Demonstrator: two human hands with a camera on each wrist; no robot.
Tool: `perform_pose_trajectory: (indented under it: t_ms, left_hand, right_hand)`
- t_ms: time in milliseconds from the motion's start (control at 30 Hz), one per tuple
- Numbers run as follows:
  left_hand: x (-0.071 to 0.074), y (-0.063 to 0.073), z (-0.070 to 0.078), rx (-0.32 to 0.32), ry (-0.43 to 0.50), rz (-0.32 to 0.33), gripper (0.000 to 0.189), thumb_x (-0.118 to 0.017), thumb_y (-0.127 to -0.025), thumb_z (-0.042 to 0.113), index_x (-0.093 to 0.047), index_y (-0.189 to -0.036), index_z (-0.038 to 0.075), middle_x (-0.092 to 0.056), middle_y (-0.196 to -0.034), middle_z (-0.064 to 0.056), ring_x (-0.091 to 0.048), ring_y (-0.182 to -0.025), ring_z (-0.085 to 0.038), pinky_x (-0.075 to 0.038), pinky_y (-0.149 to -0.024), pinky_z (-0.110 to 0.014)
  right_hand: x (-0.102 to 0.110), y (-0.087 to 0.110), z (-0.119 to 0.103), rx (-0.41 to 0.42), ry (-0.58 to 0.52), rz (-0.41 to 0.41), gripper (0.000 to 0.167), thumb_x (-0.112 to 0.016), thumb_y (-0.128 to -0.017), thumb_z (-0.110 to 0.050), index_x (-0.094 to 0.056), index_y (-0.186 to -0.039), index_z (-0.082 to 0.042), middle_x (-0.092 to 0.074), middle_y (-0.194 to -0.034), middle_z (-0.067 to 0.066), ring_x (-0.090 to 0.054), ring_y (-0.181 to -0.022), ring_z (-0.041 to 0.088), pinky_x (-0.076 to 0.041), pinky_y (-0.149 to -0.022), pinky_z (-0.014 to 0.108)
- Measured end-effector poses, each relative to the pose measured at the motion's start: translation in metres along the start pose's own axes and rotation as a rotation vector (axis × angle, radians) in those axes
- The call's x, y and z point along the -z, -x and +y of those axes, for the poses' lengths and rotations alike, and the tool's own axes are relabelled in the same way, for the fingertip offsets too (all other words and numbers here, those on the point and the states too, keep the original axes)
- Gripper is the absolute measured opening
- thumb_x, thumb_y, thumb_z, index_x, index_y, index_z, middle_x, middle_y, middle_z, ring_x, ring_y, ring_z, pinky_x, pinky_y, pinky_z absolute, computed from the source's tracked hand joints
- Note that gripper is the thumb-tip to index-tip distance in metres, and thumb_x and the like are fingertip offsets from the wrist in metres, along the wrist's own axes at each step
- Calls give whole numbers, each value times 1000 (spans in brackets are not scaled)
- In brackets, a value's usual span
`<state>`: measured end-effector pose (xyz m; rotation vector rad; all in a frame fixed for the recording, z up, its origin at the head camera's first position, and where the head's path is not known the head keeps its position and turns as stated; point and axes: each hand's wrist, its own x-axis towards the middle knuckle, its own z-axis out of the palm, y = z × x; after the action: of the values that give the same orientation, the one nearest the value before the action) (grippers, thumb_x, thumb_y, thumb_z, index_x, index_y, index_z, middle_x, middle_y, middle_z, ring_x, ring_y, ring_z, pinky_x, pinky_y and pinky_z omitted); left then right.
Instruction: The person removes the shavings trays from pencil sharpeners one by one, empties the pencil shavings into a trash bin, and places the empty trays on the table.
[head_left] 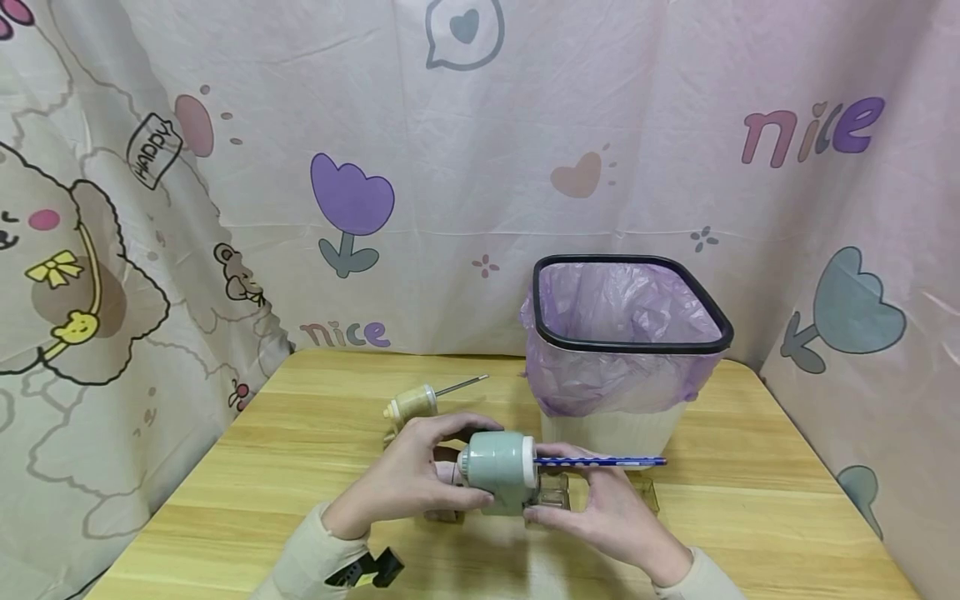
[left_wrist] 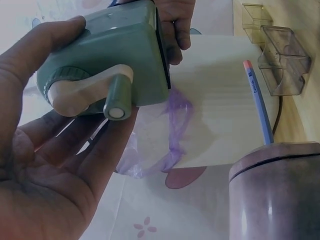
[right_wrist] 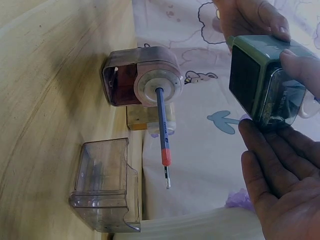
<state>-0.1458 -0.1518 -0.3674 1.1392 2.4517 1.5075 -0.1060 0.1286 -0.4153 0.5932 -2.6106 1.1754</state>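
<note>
Both hands hold a green crank pencil sharpener (head_left: 498, 468) raised in front of the person. My left hand (head_left: 405, 475) grips its crank side, thumb on one side and fingers on the other; the pale crank handle (left_wrist: 92, 90) faces the left palm. A blue patterned pencil (head_left: 600, 461) sticks out to the right from the sharpener's white ring. My right hand (head_left: 611, 508) holds the opposite end, its thumb and fingertips on either side of the clear shavings drawer (right_wrist: 285, 97). Dark bits show inside that drawer.
A mauve sharpener (right_wrist: 160, 57) with a red-tipped pencil (right_wrist: 162, 125) and a yellow sharpener (head_left: 414, 404) with a pencil stand on the table. A clear brownish drawer (right_wrist: 102, 175) and a yellowish drawer (left_wrist: 255, 20) lie nearby. Behind stands a bin (head_left: 611, 429) with a purple bag.
</note>
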Motion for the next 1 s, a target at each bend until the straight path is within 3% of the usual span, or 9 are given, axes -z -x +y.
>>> perform_pose_trajectory:
  t_ms: [267, 433, 600, 733, 867, 1000]
  left_hand:
    - [7, 2, 1, 20, -94, 38, 74, -100, -72, 25, -69, -139, 30, -74, -131, 8, -71, -114, -14, -62, -99, -33]
    - [10, 1, 2, 43, -40, 39, 73, -100, -73, 23, -69, -138, 28, -73, -133, 6, -70, -115, -16, -63, -98, -32]
    - [14, 2, 1, 59, -63, 53, 72, -100, -73, 25, -69, -138, 30, -73, -132, 9, -70, -115, -16, -61, -99, -32]
    - [17, 3, 1, 73, -67, 60, 72, -100, -73, 26, -69, -138, 28, -74, -131, 7, -71, -113, -16, -62, -96, -31]
    - [22, 4, 0, 61, -85, 77, 71, -99, -74, 25, -69, -138, 26, -74, -132, 4, -72, -111, -15, -62, -95, -31]
    - [28, 5, 0, 42, -109, 103, 71, -99, -74, 24, -68, -138, 28, -74, -131, 6, -73, -109, -14, -63, -94, -31]
  right_hand:
    - [3, -1, 5, 3, -43, 6, 60, -92, -81, -51, -69, -136, -37, -74, -131, -21, -70, -125, 13, -59, -106, 45]
    - [5, -2, 7, 37, -65, 25, 60, -93, -81, -49, -70, -135, -36, -74, -132, -20, -70, -123, 11, -59, -106, 43]
    - [8, -4, 7, 64, -107, 17, 61, -93, -83, -45, -69, -137, -33, -74, -131, -19, -71, -121, 9, -59, -105, 40]
    - [9, -5, 7, 34, -147, 3, 61, -93, -82, -42, -70, -137, -31, -77, -126, -16, -72, -116, 6, -60, -105, 38]
    - [10, -6, 8, 23, -136, 24, 56, -94, -82, -40, -74, -131, -23, -80, -120, -11, -74, -111, 6, -61, -103, 40]
    - [11, -6, 11, 68, -127, 44, 58, -94, -83, -37, -72, -133, -20, -80, -122, -7, -74, -109, 6, -62, -101, 39]
